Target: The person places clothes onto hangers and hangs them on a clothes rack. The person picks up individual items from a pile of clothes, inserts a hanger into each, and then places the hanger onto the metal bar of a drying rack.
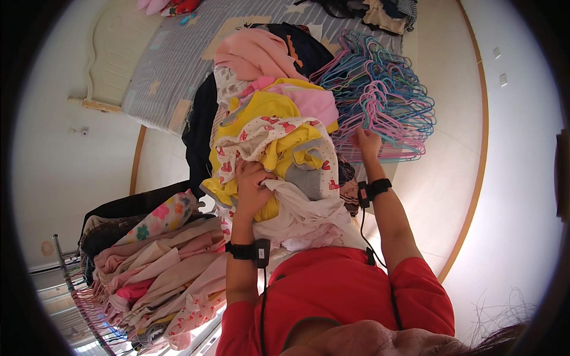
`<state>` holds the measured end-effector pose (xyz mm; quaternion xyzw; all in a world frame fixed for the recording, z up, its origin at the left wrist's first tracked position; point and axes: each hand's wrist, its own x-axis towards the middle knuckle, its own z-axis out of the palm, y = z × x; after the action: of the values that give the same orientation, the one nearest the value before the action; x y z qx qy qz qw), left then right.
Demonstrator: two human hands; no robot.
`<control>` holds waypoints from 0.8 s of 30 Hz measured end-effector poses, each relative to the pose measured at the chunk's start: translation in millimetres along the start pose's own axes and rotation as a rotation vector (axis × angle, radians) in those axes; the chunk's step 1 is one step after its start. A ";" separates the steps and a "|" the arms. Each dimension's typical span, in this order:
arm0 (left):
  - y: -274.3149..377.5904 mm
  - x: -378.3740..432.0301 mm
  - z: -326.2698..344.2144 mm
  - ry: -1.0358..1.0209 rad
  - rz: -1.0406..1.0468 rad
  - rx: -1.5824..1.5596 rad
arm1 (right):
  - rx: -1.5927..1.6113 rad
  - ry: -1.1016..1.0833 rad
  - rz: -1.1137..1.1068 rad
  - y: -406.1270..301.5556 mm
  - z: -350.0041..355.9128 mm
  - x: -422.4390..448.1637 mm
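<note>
A heap of clothes lies before me, with a yellow garment point(262, 107), a white cloth with red bow prints point(329, 164) and a pink garment point(254, 53). My left hand point(254, 184) grips the edge of a white garment point(298, 200) at the near part of the heap. Right of the heap lies a big pile of pink, blue and green clothes hangers point(383, 98). My right hand point(368, 141) is at the near edge of that pile with its fingers closed on a hanger; which one exactly is partly hidden.
Clothes on hangers point(169, 276) fill a metal rack point(80, 293) at the lower left. Beyond the heap is a bed with a grey striped, star-patterned cover point(178, 66) and a pale headboard point(118, 49). More dark and beige clothes point(385, 15) lie at the top right. A cable hangs from each wrist strap.
</note>
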<state>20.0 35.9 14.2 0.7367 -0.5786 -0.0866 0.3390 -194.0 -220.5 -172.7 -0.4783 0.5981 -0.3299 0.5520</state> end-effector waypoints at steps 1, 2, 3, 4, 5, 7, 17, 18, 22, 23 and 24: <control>0.2 0.8 0.6 0.001 0.003 -0.003 | -0.136 0.012 -0.073 2.7 -2.8 0.1; 0.6 1.9 1.3 0.009 0.020 0.012 | -0.136 0.016 -0.075 5.3 -5.3 0.4; 0.2 0.8 0.7 0.019 0.030 0.032 | -0.074 0.005 -0.034 1.7 -5.0 -3.8; 0.2 -0.1 0.6 0.021 0.028 0.034 | -0.013 -0.006 0.007 -1.8 -5.6 -8.3; 0.5 -1.1 0.8 0.014 0.016 0.018 | -0.013 -0.010 0.006 -5.1 -6.8 -13.5; 1.2 -0.8 0.9 0.012 0.008 0.003 | 0.088 0.001 0.020 -10.0 -9.9 -21.2; -0.5 -3.7 2.0 0.015 -0.017 -0.024 | 0.330 0.040 -0.048 -48.8 -13.5 -51.7; -1.4 -4.3 2.4 0.013 -0.020 -0.031 | 0.353 0.052 -0.067 -51.0 -13.9 -55.8; -1.3 -5.7 3.6 0.020 -0.022 -0.034 | 0.388 0.086 -0.146 -61.2 -19.5 -75.1; -1.0 -5.9 3.8 0.022 -0.022 -0.029 | 0.388 0.086 -0.148 -64.5 -20.9 -80.3; -0.5 -5.7 3.8 0.024 -0.021 -0.025 | 0.403 0.058 -0.166 -68.5 -22.6 -85.3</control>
<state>16.7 39.6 9.6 0.7394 -0.5656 -0.0886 0.3542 -207.5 -165.9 -76.3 -0.3963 0.4944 -0.5006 0.5898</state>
